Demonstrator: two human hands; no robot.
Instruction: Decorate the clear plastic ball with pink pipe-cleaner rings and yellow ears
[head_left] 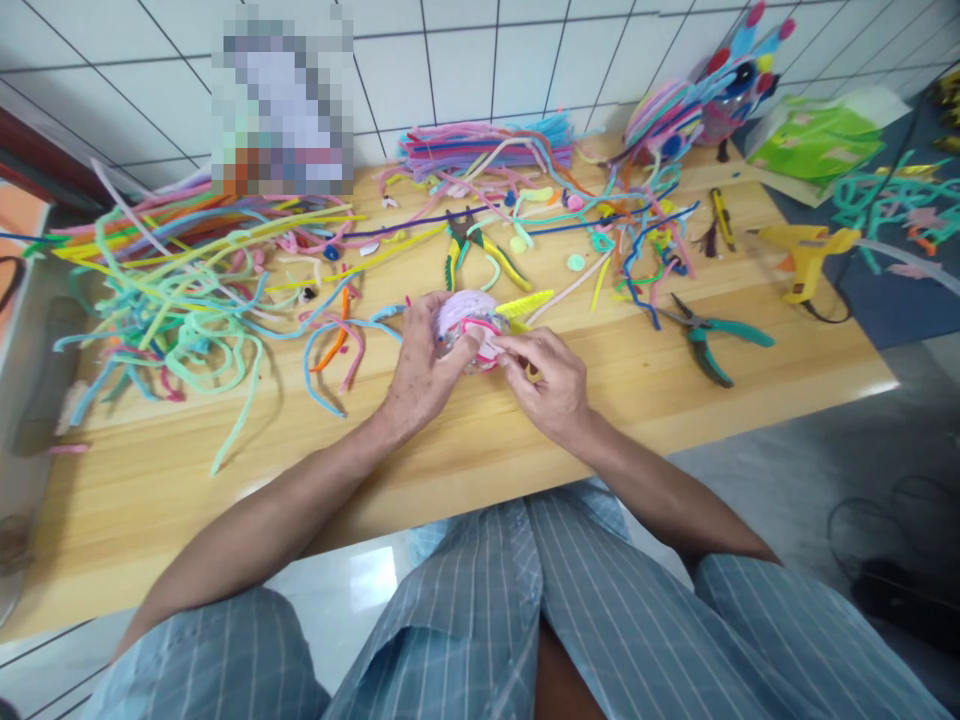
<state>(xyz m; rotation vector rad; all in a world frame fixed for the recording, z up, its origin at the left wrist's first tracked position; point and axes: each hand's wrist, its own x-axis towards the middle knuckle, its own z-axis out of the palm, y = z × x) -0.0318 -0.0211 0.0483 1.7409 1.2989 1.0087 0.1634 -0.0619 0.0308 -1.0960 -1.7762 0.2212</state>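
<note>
Craft piece (466, 318): lilac-and-pink pipe-cleaner bundle, underside hidden behind both hands.
Left hand (421, 365): cups it from the left, thumb on top.
Right hand (546, 375): pinches its pink edge.

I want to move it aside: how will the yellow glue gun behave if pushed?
The yellow glue gun lies on its side, so it probably slides rather than rolls. Its dark cord trails from the handle and may drag or snag. It looks like rigid plastic, likely light for its size.
</note>
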